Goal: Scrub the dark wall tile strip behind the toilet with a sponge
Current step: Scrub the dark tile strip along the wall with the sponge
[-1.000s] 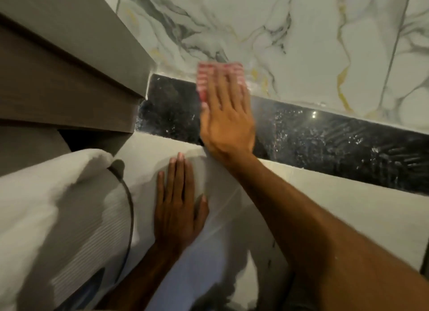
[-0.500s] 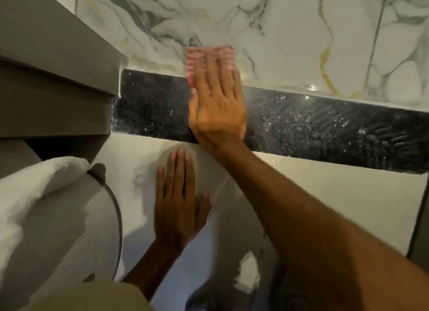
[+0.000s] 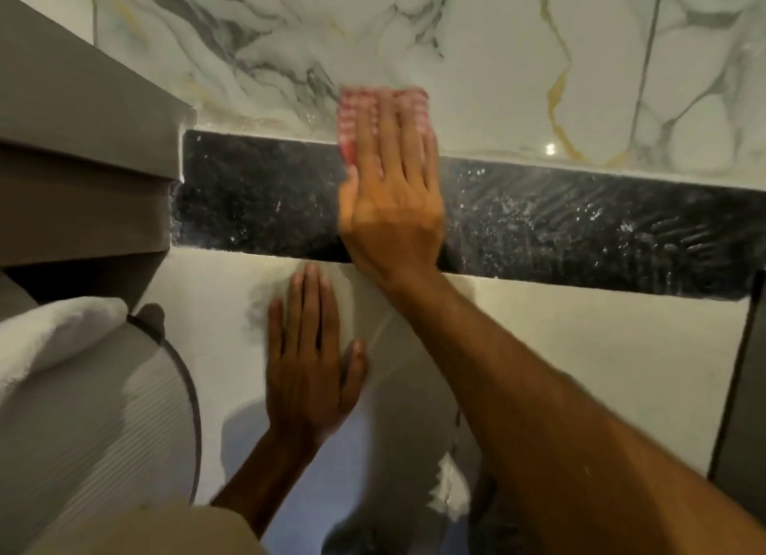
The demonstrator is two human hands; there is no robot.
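A dark, speckled tile strip (image 3: 257, 198) runs across the wall between marble tiles above and plain pale tiles below; soapy streaks cover its right part (image 3: 601, 223). My right hand (image 3: 393, 198) lies flat over a pink sponge (image 3: 352, 115) and presses it against the strip's upper edge, with the sponge's top over the marble. Most of the sponge is hidden under my fingers. My left hand (image 3: 309, 360) rests flat on the pale wall just below the strip, fingers together, holding nothing.
A grey-brown cabinet (image 3: 83, 152) juts out at the left and meets the strip's left end. Below it sit a folded white towel (image 3: 49, 343) and a ribbed white round object with a dark rim (image 3: 124, 409). Marble wall tiles (image 3: 497, 57) fill the top.
My right hand and the sponge have shifted slightly up and down on the strip and look motion-blurred. The view has drifted left and down. My left hand stays planted on the wall.
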